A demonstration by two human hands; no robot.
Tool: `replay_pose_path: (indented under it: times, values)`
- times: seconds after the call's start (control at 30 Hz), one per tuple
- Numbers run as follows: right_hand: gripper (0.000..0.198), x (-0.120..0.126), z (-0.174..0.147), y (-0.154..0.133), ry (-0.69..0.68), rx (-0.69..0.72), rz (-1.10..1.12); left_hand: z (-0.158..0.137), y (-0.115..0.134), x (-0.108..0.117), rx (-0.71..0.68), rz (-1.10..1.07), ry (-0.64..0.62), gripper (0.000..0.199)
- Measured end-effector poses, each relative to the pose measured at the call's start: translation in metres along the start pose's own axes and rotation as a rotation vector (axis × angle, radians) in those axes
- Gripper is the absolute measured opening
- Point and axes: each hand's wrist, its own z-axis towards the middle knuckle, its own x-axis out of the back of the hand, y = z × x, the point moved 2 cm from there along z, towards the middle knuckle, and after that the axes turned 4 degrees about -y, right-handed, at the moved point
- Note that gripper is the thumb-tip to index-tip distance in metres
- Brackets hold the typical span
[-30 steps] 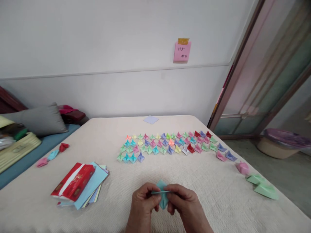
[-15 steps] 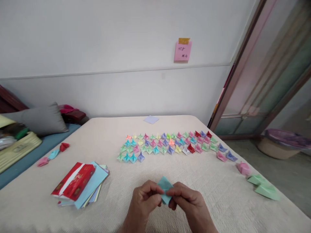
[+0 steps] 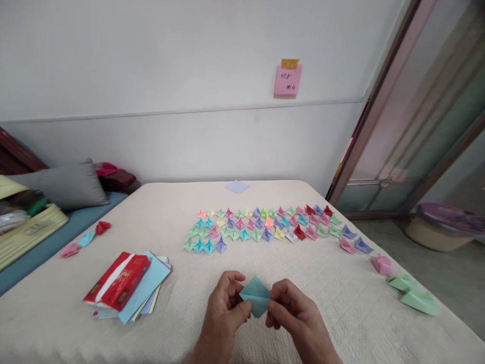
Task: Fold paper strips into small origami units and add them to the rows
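Observation:
A small light-blue folded paper, diamond-shaped with a crease across its middle, is held upright over the near part of the cloth-covered table. My left hand pinches its left lower edge, thumb in front and the index finger lifted a little off it. My right hand grips the right corner between thumb and fingers. Beyond my hands stand rows of small folded paper boats in many colours. The fingers behind the paper are partly hidden.
At left, a red tissue pack lies on stacked coloured paper. Folded pieces lie along the left edge, a pink one and green ones along the right. A lilac sheet lies by the wall.
Both hands have moved slightly apart, showing more of the blue paper's face. My left index finger has lifted from it. The view has shifted slightly.

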Motion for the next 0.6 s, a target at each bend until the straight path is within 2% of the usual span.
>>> replay_pose_path:
  times: [0.13,0.33,0.5,0.6]
  values:
    - [0.021,-0.0019,0.0018,0.0007,0.005,-0.022,0.066,0.0000,0.0000,0.0003,0.005,0.007,0.010,0.029]
    - [0.022,-0.0041,0.0017,0.0013,0.039,-0.012,0.105,-0.0003,0.0018,0.0010,0.011,0.016,0.043,0.026]
    - [0.030,-0.0079,0.0042,0.0049,0.001,-0.017,0.205,0.0009,0.0030,0.0028,-0.032,0.059,0.043,0.027]
    - [0.029,-0.0092,0.0049,0.0052,0.003,-0.015,0.179,0.0001,0.0008,0.0014,-0.047,0.075,0.026,0.026]
